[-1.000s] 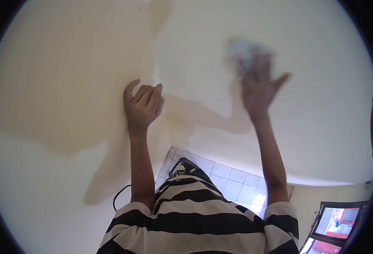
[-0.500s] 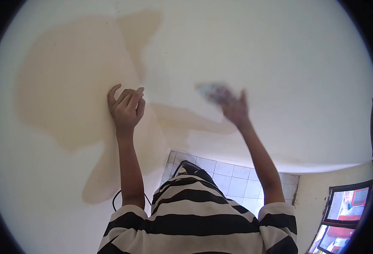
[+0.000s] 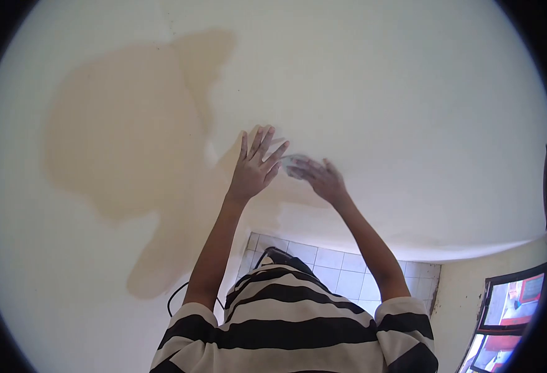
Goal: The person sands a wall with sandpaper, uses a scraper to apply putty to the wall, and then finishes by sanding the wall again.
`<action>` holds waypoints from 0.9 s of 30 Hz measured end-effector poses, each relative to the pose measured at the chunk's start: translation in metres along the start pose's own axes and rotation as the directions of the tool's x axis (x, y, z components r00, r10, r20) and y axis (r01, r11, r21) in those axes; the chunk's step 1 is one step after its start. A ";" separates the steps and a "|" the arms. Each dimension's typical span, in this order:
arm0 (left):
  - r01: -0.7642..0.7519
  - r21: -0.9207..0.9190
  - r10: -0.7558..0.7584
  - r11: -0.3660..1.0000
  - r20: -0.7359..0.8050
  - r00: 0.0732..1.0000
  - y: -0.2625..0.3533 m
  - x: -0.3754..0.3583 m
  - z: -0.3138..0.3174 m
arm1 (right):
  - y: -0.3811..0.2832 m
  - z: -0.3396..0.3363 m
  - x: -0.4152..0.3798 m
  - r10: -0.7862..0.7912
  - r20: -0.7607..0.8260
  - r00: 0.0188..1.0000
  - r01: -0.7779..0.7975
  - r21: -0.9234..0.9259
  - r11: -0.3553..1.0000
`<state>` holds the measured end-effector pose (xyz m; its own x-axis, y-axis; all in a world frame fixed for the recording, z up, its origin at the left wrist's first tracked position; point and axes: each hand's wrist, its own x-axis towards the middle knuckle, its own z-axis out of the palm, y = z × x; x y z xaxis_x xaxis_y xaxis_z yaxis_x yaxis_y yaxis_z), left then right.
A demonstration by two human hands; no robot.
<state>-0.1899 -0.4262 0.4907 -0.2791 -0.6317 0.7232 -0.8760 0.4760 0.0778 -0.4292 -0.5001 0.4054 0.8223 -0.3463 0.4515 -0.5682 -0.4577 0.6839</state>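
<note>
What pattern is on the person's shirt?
Broad black and white horizontal stripes on the shirt, seen best in the head view, the only one there is.

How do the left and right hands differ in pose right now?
The left hand is spread open with its fingers fanned out against the wall; the right hand is curled around a small pale pad. The left hand holds nothing; the right hand grips the pad at its fingertips. Both hands are raised to the same patch of wall, nearly touching each other beside the tan stain.

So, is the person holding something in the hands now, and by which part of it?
The right hand holds a small pale crumpled thing, perhaps a cloth, by its near end. The left hand holds nothing.
</note>
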 end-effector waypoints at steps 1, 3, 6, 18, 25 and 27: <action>0.036 -0.003 -0.036 0.999 0.000 0.999 -0.001 -0.003 0.010 | 0.018 -0.016 0.007 0.076 -0.038 0.996 -0.074 0.045 0.996; 0.070 -0.013 -0.070 0.997 -0.006 0.998 0.000 -0.007 0.029 | 0.075 -0.062 0.032 0.259 -0.138 0.956 -0.251 0.074 0.965; 0.037 0.053 -0.032 0.998 -0.097 0.995 0.002 -0.013 0.044 | 0.145 -0.128 0.057 0.617 -0.284 0.734 -0.588 0.191 0.786; 0.040 0.054 -0.029 0.998 -0.190 0.981 0.028 0.008 0.065 | -0.049 -0.081 -0.048 0.753 0.147 0.641 -0.638 0.648 0.417; -0.157 0.098 0.147 0.983 0.111 0.983 0.068 -0.012 0.108 | -0.012 -0.145 -0.039 0.858 0.488 0.159 -0.111 0.872 -0.476; -0.248 0.119 0.197 0.961 0.334 0.922 0.077 -0.031 0.123 | 0.012 -0.161 -0.035 0.824 0.555 0.113 -0.080 0.832 -0.550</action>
<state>-0.2974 -0.4451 0.3894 -0.5609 -0.6933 0.4525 -0.8198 0.5414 -0.1867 -0.4599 -0.3619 0.4899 -0.3919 -0.8710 0.2962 0.2212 -0.4017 -0.8887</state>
